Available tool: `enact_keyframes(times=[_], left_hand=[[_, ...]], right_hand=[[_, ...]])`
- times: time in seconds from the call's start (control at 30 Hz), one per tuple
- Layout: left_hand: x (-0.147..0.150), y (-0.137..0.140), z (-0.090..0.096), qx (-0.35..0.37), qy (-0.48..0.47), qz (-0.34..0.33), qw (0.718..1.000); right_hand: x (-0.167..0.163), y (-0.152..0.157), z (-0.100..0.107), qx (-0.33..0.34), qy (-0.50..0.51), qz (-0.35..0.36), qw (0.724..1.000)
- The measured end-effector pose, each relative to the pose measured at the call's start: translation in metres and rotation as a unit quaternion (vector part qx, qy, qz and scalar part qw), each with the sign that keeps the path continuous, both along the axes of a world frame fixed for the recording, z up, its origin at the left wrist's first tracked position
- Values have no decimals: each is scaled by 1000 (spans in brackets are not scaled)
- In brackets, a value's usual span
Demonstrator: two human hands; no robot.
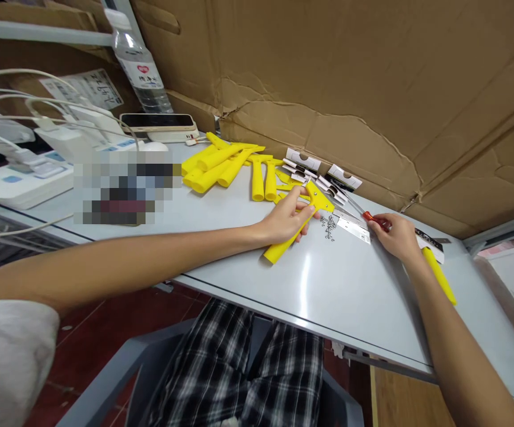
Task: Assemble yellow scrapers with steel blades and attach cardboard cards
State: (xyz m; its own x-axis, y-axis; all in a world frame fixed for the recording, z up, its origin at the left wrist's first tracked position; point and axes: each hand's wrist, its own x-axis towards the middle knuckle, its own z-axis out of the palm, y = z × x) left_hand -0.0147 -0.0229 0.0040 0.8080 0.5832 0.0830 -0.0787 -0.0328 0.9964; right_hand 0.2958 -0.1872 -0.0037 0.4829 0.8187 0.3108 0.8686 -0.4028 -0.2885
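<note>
My left hand is closed around a yellow plastic scraper handle, tilted above the table, with small screws in its wide head. Between the fingers of my right hand is the red grip of a screwdriver, its shaft pointing up and left. A loose heap of small screws lies between my hands. Just right of the heap is a flat, pale, blade-like piece. More yellow handles are piled behind my left hand. White and black card sleeves rest against the cardboard.
Another yellow handle lies beyond my right forearm. At the left are a power strip with tangled cables, a phone and a water bottle. A cardboard wall closes off the table's back.
</note>
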Motion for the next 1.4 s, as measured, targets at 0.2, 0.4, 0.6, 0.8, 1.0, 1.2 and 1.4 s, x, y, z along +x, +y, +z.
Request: enact_keyframes(times=[0.2, 0.4, 0.6, 0.8, 1.0, 1.2, 1.4], left_hand=[[0, 0, 3, -1, 24, -5, 1000], [-1, 0, 4, -9, 21, -11, 1000], [1, 2, 0, 0, 28, -17, 999], [0, 2, 1, 7, 40, -19, 999], [0, 2, 2, 8, 41, -23, 999], [0, 2, 2, 9, 42, -22, 999], [-1, 1, 5, 10, 49, -22, 999]], right_hand=[[-5, -8, 16, 78, 39, -46, 995], [-2, -10, 34, 317, 211, -73, 922], [-23, -15, 66, 548, 211, 14, 810], [-50, -16, 71, 530, 236, 111, 807], [-57, -13, 68, 518, 256, 140, 804], [-61, -15, 70, 497, 269, 144, 812], [-62, -13, 69, 505, 268, 141, 808]])
